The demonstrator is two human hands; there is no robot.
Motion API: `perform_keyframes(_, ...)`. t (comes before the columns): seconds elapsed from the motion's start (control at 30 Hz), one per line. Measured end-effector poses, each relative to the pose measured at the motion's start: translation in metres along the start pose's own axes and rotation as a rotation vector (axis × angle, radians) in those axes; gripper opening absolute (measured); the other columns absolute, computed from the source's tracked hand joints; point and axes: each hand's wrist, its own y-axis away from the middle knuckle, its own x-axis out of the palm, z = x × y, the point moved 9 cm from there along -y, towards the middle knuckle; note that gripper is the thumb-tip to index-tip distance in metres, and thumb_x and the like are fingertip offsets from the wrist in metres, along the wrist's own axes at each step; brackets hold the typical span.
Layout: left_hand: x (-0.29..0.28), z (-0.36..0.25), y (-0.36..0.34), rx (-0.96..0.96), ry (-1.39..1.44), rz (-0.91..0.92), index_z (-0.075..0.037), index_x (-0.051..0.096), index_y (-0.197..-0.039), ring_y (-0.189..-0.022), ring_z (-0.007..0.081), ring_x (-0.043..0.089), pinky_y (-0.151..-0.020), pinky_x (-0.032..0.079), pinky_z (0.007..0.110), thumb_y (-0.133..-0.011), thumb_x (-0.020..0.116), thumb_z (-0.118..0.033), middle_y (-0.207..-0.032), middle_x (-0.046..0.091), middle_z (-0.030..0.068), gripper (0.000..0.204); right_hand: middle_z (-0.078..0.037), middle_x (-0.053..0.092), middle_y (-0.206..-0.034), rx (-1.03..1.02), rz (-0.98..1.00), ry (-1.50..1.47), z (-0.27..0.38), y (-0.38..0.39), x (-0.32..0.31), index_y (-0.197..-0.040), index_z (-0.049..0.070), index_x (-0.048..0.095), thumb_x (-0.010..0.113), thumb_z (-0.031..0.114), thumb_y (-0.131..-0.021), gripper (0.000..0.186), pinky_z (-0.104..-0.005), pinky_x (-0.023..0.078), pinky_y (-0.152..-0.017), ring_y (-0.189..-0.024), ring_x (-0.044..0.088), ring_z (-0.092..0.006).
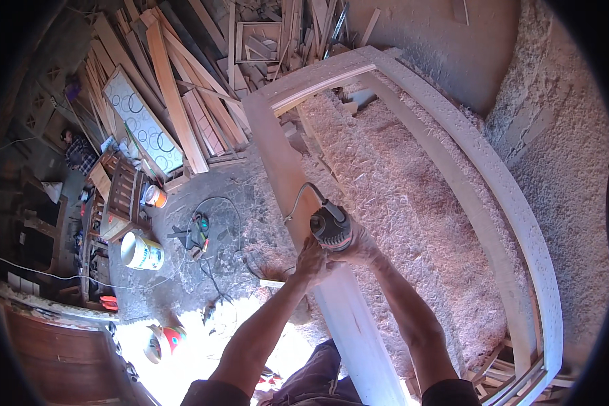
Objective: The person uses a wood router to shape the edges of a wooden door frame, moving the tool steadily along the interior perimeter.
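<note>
My right hand (360,247) is closed round the right side of a corded power tool (331,229) with a dark, round, vented top; its lower part is hidden, so I cannot tell its exact kind. Against its left side my left hand (309,261) also grips it, fingers curled. The tool stands on the near-left rail (352,321) of a large pale wooden frame (277,152). From the tool's top, a cord (298,200) loops over the rail's left edge.
Wood shavings (413,216) lie thickly inside the frame. Planks (172,81) lean at the back left. A white bucket (142,251) and another power tool (199,230) with trailing cords are on the floor at left. Farther left is a person (80,154) in a checked shirt.
</note>
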Motion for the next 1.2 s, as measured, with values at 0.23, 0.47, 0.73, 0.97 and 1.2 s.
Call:
perform_keyframes(0.23,0.037,-0.044,0.049,0.037,-0.001,0.023,-0.013,0.035,-0.164,-0.16,0.0389,0.025,-0.134,0.017,0.051,-0.085,0.08,-0.04,-0.168,0.032,0.0207,0.094,-0.013,0.072,-0.123,-0.016,-0.041,0.073,0.011,0.075,-0.007,-0.141,0.008,0.054,0.1,0.027,-0.059,0.096,-0.0409,0.057,-0.101,-0.114,0.072,-0.0316)
perform_keyframes(0.47,0.064,-0.089,0.098,0.053,0.299,-0.085,-0.013,0.036,-0.163,-0.159,0.0409,0.027,-0.132,0.021,0.053,-0.084,0.081,-0.031,-0.165,0.038,0.0196,0.092,-0.014,0.074,-0.122,-0.029,-0.025,0.003,0.013,0.147,-0.01,-0.138,0.009,0.055,0.099,0.03,-0.061,0.092,-0.0413,0.059,-0.098,-0.113,0.074,-0.0327)
perform_keyframes(0.73,0.128,-0.102,0.139,0.021,0.96,-0.139,-0.008,0.037,-0.162,-0.156,0.0468,0.031,-0.128,0.029,0.057,-0.081,0.082,-0.024,-0.163,0.039,0.0264,0.093,-0.011,0.07,-0.128,0.047,-0.007,0.094,0.033,0.214,-0.011,-0.139,0.005,0.056,0.103,0.02,-0.059,0.094,-0.036,0.054,-0.106,-0.119,0.068,-0.0218)
perform_keyframes(0.97,0.138,-0.106,0.145,0.031,1.082,-0.189,-0.008,0.045,-0.156,-0.153,0.0478,0.036,-0.124,0.034,0.058,-0.08,0.082,-0.022,-0.16,0.043,0.0266,0.086,-0.01,0.07,-0.126,0.01,0.043,0.226,0.03,0.222,-0.01,-0.135,0.005,0.059,0.104,0.028,-0.059,0.091,-0.0364,0.055,-0.102,-0.113,0.07,-0.0238)
perform_keyframes(1.2,0.153,-0.083,0.14,-0.104,1.33,-0.07,-0.007,0.042,-0.157,-0.152,0.0481,0.037,-0.125,0.034,0.056,-0.079,0.082,-0.021,-0.159,0.043,0.0263,0.088,-0.01,0.071,-0.125,0.06,0.05,0.244,0.04,0.21,-0.006,-0.134,0.007,0.061,0.102,0.025,-0.062,0.085,-0.0353,0.056,-0.101,-0.113,0.07,-0.0224)
